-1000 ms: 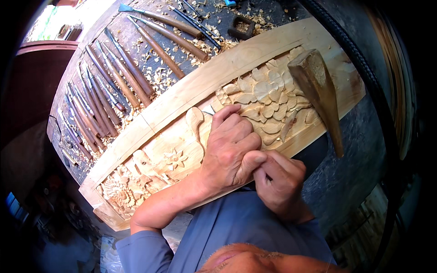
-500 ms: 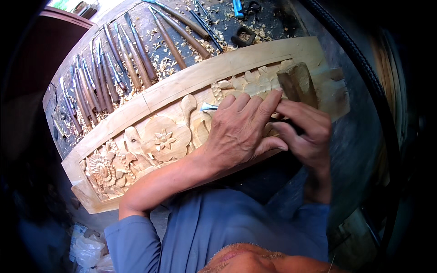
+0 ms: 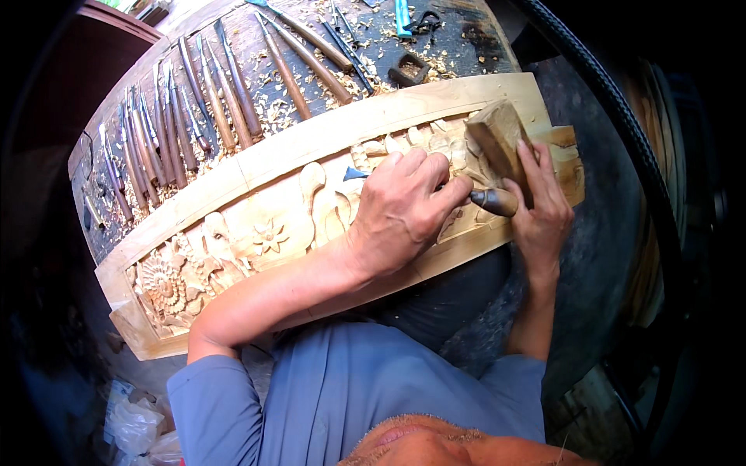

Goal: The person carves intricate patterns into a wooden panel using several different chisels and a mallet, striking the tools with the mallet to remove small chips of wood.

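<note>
My left hand is closed around a carving chisel. Its flared steel blade points left over the relief, and its dark wooden handle sticks out to the right of my fist. Beside that handle end, my right hand grips the near right side of a blocky wooden mallet, fingers along its edge and thumb close to the handle. Under both hands lies a long, pale carved wood panel with flowers, leaves and rounded shapes in relief. My left hand hides part of the carving.
Several wooden-handled chisels lie in a row on the dark workbench beyond the panel, among wood shavings. A dark metal clamp piece and a blue tool lie at the back. A thick black cable hangs at right; plastic bags sit lower left.
My right hand has left the chisel's handle end and moved right onto the mallet, which is now tilted. My left hand has closed into a fist around the chisel.
</note>
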`<state>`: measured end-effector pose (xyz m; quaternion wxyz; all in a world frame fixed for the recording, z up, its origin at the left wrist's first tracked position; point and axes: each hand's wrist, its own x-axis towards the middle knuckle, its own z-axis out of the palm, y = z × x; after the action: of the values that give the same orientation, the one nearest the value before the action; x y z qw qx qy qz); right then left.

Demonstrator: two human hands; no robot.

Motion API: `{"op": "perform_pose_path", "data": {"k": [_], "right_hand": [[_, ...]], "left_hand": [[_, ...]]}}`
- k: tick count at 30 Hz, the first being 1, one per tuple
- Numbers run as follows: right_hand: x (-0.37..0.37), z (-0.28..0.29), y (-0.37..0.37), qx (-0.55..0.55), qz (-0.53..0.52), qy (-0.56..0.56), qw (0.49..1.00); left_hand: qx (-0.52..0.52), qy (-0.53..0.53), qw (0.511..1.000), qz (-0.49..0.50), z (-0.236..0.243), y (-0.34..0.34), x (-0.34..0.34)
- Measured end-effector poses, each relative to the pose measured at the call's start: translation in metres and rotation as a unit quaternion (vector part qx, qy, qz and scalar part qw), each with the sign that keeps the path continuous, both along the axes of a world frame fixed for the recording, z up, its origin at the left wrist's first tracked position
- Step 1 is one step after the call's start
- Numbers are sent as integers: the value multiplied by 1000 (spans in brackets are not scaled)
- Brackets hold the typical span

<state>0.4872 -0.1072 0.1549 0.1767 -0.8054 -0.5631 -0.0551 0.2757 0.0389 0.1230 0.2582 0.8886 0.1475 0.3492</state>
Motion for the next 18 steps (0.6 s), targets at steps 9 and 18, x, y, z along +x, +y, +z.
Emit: {"op": "perform_pose_path", "data": {"k": [9, 18], "right_hand": [[-23, 24, 32, 16, 122, 245, 962], [-133, -2, 11, 78, 176, 232, 953]], "left_hand": [[-117, -26, 993, -8, -9, 17, -6], [-154, 81, 981, -89, 6, 21, -51]]}}
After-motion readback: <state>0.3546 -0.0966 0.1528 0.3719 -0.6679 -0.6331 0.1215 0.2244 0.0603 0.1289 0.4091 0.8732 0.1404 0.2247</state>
